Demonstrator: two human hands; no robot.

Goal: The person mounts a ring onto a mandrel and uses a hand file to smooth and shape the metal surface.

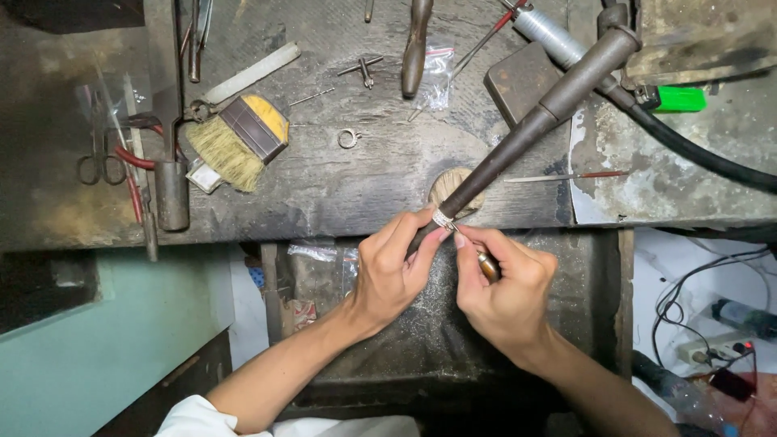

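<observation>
- Left hand (392,271) grips the tapered mandrel (526,129), steadying the ring (443,218) near the counter (340,186) edge.
- Right hand (506,295) clenches a small wooden-handled tool (487,265), tip at the ring.
- Brush (239,137) lies far left.

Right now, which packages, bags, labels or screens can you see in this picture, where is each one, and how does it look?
Small clear plastic bag: on the dark workbench, top centre, beside a wooden tool handle; flat, transparent, with a red strip at its top.
Crumpled clear plastic bag: below the bench edge, left of the left hand; transparent, wrinkled.
Clear plastic sleeve: far left on the bench, over the scissors; transparent, shiny.
No screens or signs show.
</observation>
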